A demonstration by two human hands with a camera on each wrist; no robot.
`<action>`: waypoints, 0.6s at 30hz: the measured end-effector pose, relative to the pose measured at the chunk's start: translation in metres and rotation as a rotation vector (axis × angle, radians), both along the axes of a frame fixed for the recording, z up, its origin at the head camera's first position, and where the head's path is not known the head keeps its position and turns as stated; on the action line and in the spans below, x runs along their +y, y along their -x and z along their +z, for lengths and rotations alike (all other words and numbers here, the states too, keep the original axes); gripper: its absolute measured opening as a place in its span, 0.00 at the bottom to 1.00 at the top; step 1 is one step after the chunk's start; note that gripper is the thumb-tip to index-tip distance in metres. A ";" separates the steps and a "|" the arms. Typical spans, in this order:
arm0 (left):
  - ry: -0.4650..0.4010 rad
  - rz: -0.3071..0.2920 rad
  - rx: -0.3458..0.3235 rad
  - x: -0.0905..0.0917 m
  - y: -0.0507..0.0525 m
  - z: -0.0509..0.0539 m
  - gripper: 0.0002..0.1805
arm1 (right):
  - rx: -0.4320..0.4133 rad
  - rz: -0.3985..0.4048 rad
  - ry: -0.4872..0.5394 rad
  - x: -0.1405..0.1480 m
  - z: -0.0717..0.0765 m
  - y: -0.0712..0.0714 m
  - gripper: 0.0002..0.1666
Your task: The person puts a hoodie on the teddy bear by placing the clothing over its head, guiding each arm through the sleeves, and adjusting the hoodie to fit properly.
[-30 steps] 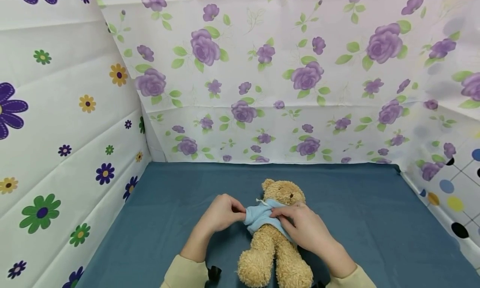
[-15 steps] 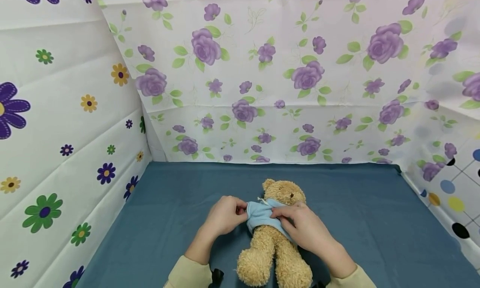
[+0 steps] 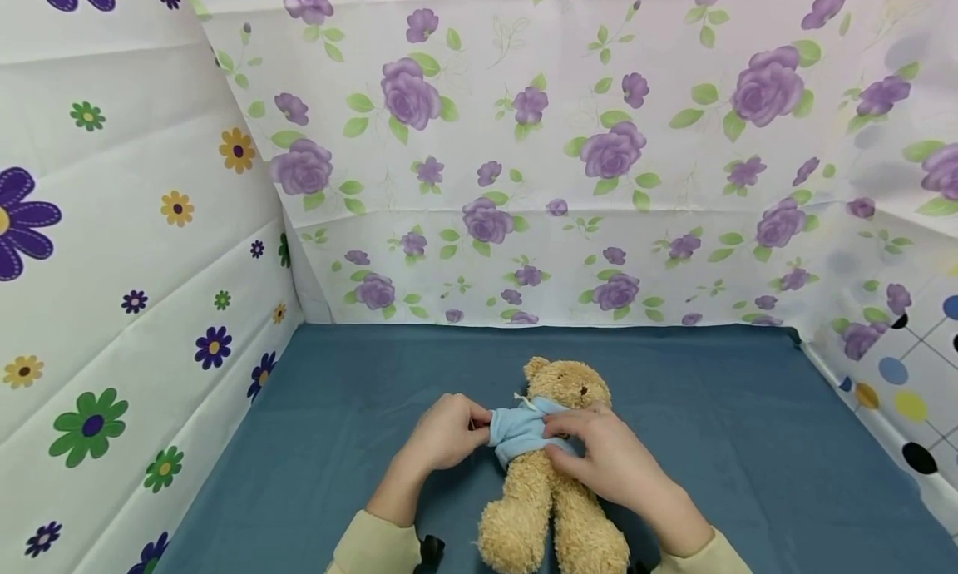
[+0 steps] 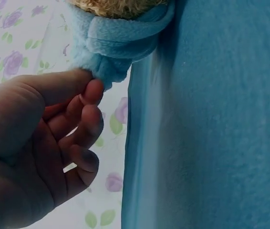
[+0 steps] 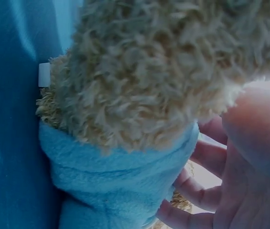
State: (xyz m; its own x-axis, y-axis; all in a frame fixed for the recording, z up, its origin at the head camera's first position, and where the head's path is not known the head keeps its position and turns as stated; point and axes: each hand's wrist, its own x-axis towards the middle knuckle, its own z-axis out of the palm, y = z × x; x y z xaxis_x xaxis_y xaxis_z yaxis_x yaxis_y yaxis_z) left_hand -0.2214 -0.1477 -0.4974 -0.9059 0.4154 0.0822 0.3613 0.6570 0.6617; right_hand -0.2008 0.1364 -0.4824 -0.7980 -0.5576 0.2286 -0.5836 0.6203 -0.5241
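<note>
A light-brown teddy bear (image 3: 527, 495) lies on its back, head away from me, wearing a light-blue top (image 3: 520, 432) with a white cord at the neck. My left hand (image 3: 445, 432) pinches the end of the top's sleeve (image 4: 111, 71) between thumb and fingers; the bear's arm is not visible there. My right hand (image 3: 617, 457) rests on the front of the top with thumb and fingers spread apart, covering the bear's other arm in the head view. In the right wrist view its fingers (image 5: 192, 188) touch the side of the top below the furry legs (image 5: 149, 71).
A dark blue cloth (image 3: 337, 408) covers the table. White flowered sheets hang behind (image 3: 479, 141) and on the left (image 3: 90, 324); a dotted one (image 3: 909, 391) stands at the right. A small white tag (image 5: 44, 75) sticks out from the bear.
My right thumb has moved left, away from its fingers, onto the lower front of the top. The left hand has shifted slightly, still pinching the sleeve. The bear's legs have moved slightly right.
</note>
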 end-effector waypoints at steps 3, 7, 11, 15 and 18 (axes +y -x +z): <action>0.042 0.025 0.062 0.004 -0.001 0.000 0.18 | 0.002 0.005 -0.010 0.000 0.002 0.000 0.06; 0.019 0.111 0.102 0.008 -0.002 0.000 0.17 | 0.016 0.015 -0.019 -0.001 0.003 -0.001 0.06; -0.102 0.164 0.076 0.009 0.000 0.001 0.13 | 0.016 0.019 -0.004 -0.001 0.007 -0.004 0.10; -0.241 0.202 -0.014 0.005 0.004 0.000 0.09 | 0.002 0.023 -0.002 -0.002 0.008 -0.007 0.17; -0.306 0.237 -0.076 0.001 0.005 0.000 0.09 | -0.002 0.030 -0.013 -0.004 0.007 -0.010 0.19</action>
